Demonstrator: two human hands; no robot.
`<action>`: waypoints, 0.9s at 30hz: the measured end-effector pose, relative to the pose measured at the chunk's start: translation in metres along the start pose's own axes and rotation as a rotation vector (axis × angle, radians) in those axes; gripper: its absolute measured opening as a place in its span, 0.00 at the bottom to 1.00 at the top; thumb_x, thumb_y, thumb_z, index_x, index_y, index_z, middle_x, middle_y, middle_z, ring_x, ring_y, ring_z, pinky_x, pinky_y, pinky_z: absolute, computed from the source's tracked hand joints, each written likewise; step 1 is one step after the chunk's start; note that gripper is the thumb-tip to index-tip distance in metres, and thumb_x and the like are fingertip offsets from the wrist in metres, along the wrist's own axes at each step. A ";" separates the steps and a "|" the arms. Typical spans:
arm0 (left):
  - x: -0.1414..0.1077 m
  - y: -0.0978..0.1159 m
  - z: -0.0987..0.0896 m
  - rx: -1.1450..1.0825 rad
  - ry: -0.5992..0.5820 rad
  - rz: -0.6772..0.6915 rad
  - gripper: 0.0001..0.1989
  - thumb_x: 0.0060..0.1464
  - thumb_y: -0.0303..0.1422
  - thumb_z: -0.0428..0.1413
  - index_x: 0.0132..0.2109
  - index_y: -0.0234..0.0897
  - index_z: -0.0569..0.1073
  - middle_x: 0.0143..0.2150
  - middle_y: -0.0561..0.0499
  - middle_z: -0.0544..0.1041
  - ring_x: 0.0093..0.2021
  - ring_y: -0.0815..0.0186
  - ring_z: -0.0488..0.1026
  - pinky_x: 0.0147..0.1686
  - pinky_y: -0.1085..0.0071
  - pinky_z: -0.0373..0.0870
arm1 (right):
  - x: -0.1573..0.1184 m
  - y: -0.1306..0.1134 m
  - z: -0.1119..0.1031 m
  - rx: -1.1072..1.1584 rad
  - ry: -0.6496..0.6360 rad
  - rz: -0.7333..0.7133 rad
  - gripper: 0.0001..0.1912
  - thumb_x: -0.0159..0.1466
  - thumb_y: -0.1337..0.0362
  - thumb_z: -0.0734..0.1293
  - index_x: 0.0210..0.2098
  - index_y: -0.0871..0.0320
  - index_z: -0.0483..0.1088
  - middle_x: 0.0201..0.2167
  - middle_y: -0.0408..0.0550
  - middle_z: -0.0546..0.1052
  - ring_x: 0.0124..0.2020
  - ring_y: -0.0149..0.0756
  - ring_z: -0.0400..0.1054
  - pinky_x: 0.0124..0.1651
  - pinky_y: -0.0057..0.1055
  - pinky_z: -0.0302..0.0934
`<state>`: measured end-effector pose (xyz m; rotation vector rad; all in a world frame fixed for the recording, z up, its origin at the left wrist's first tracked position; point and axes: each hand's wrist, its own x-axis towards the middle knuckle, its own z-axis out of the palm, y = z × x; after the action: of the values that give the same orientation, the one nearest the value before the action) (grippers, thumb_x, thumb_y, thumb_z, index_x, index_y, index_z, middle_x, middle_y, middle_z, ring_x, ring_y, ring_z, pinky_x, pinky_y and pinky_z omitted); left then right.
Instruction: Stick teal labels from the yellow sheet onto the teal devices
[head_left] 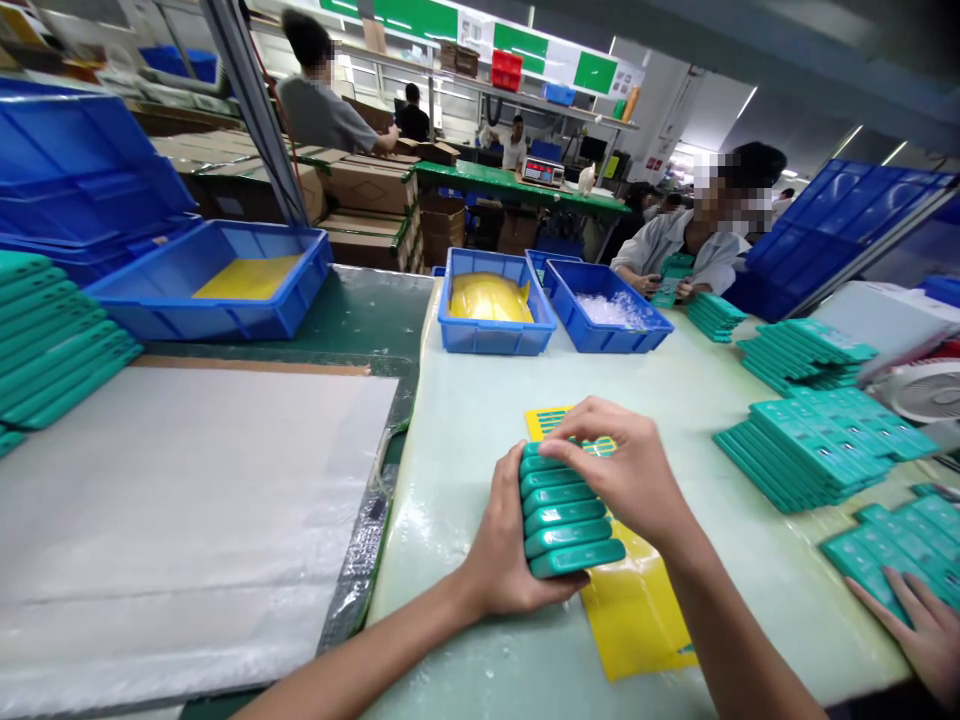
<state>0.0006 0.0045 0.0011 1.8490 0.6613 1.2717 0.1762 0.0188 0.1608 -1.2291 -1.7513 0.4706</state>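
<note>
My left hand is wrapped round a stack of several green plastic cases, gripping it from the left side and underneath, with the rounded ends of the cases facing me. Over the top of the stack, my right hand has its thumb and forefinger closed together, touching the uppermost case; anything small between the fingertips is hidden. A yellow sheet with rows of label-like strips lies behind the stack, partly covered by my right hand. More yellow sheet lies below my right forearm.
Blue bins hold yellow sheets and clear small pieces at the back. Stacked green cases stand on the right and far left. Another person's hand rests on cases at lower right. A white padded board lies left.
</note>
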 end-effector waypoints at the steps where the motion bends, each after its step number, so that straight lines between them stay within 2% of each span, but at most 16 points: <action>1: 0.000 0.000 0.000 0.007 0.000 0.008 0.75 0.49 0.52 0.79 0.87 0.53 0.37 0.81 0.33 0.54 0.80 0.24 0.60 0.76 0.21 0.63 | -0.002 0.000 0.004 0.007 -0.069 -0.003 0.07 0.69 0.72 0.80 0.36 0.53 0.86 0.37 0.42 0.84 0.41 0.36 0.79 0.47 0.35 0.69; 3: 0.001 0.000 -0.001 0.026 -0.008 0.015 0.76 0.50 0.53 0.78 0.87 0.54 0.36 0.81 0.33 0.54 0.80 0.24 0.60 0.75 0.21 0.65 | -0.005 0.004 0.005 -0.061 -0.147 -0.033 0.08 0.71 0.73 0.78 0.36 0.54 0.86 0.37 0.43 0.83 0.41 0.37 0.79 0.48 0.37 0.68; 5: 0.001 0.001 0.000 0.038 -0.012 0.006 0.76 0.50 0.53 0.78 0.87 0.53 0.35 0.80 0.32 0.55 0.79 0.25 0.62 0.74 0.22 0.66 | -0.007 0.012 -0.007 -0.194 -0.144 -0.079 0.09 0.73 0.74 0.76 0.36 0.57 0.85 0.37 0.44 0.82 0.39 0.37 0.78 0.45 0.37 0.67; 8: 0.002 0.003 0.000 0.036 -0.012 0.005 0.76 0.49 0.52 0.79 0.87 0.52 0.35 0.78 0.33 0.57 0.77 0.27 0.65 0.75 0.23 0.65 | -0.003 0.015 -0.031 -0.360 0.058 -0.117 0.09 0.73 0.74 0.75 0.36 0.58 0.83 0.34 0.44 0.80 0.34 0.35 0.74 0.40 0.36 0.64; 10: 0.002 0.003 0.000 0.033 -0.015 0.009 0.76 0.49 0.52 0.79 0.87 0.53 0.35 0.78 0.33 0.57 0.77 0.27 0.65 0.76 0.23 0.64 | -0.001 0.008 -0.034 -0.321 0.173 -0.120 0.08 0.73 0.73 0.76 0.37 0.57 0.83 0.34 0.43 0.81 0.33 0.33 0.73 0.37 0.34 0.65; 11: 0.002 0.002 0.000 0.032 -0.015 0.006 0.77 0.49 0.51 0.79 0.87 0.53 0.34 0.78 0.33 0.57 0.77 0.27 0.64 0.76 0.23 0.65 | -0.001 0.003 -0.030 -0.258 0.156 -0.121 0.08 0.73 0.72 0.76 0.37 0.56 0.83 0.35 0.42 0.81 0.33 0.33 0.73 0.37 0.33 0.65; 14: 0.001 -0.001 -0.002 0.070 -0.025 0.011 0.79 0.46 0.50 0.80 0.87 0.52 0.34 0.80 0.32 0.52 0.79 0.23 0.60 0.75 0.21 0.65 | -0.004 -0.009 -0.010 -0.082 -0.127 -0.163 0.08 0.74 0.73 0.76 0.38 0.56 0.83 0.36 0.41 0.81 0.36 0.32 0.76 0.40 0.31 0.67; 16: 0.001 -0.002 -0.002 0.105 -0.040 0.010 0.80 0.46 0.50 0.81 0.86 0.52 0.32 0.81 0.31 0.50 0.80 0.21 0.57 0.75 0.20 0.64 | -0.007 -0.008 -0.004 -0.110 -0.233 -0.187 0.09 0.74 0.74 0.76 0.37 0.58 0.82 0.36 0.43 0.80 0.38 0.33 0.77 0.44 0.32 0.67; 19: 0.002 0.001 -0.002 0.096 -0.048 -0.021 0.80 0.47 0.50 0.80 0.86 0.52 0.31 0.80 0.30 0.52 0.79 0.24 0.61 0.76 0.23 0.65 | -0.010 0.001 -0.015 -0.238 -0.124 -0.153 0.10 0.73 0.76 0.75 0.36 0.59 0.81 0.35 0.43 0.79 0.35 0.33 0.74 0.41 0.33 0.64; 22: 0.003 0.003 -0.001 0.072 -0.040 -0.030 0.79 0.47 0.50 0.80 0.85 0.51 0.31 0.79 0.31 0.54 0.78 0.26 0.63 0.76 0.24 0.64 | -0.010 0.000 -0.024 -0.194 -0.013 -0.096 0.08 0.72 0.73 0.76 0.36 0.57 0.83 0.32 0.41 0.78 0.28 0.31 0.67 0.33 0.33 0.58; 24: 0.003 0.000 -0.001 0.075 -0.030 -0.017 0.79 0.47 0.50 0.80 0.86 0.51 0.32 0.79 0.31 0.53 0.79 0.24 0.61 0.76 0.22 0.63 | -0.009 -0.006 -0.015 -0.091 -0.043 -0.059 0.08 0.73 0.71 0.77 0.37 0.56 0.84 0.32 0.41 0.78 0.28 0.31 0.67 0.34 0.33 0.59; 27: 0.002 -0.005 -0.001 0.119 -0.042 0.029 0.79 0.44 0.49 0.81 0.86 0.50 0.36 0.81 0.31 0.49 0.81 0.20 0.55 0.76 0.19 0.60 | -0.009 -0.013 0.005 -0.018 -0.160 -0.037 0.08 0.72 0.73 0.78 0.37 0.54 0.85 0.32 0.41 0.80 0.34 0.34 0.73 0.40 0.33 0.62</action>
<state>0.0005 0.0089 -0.0022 1.9832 0.7030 1.2325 0.1655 0.0059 0.1636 -1.1970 -1.9133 0.5450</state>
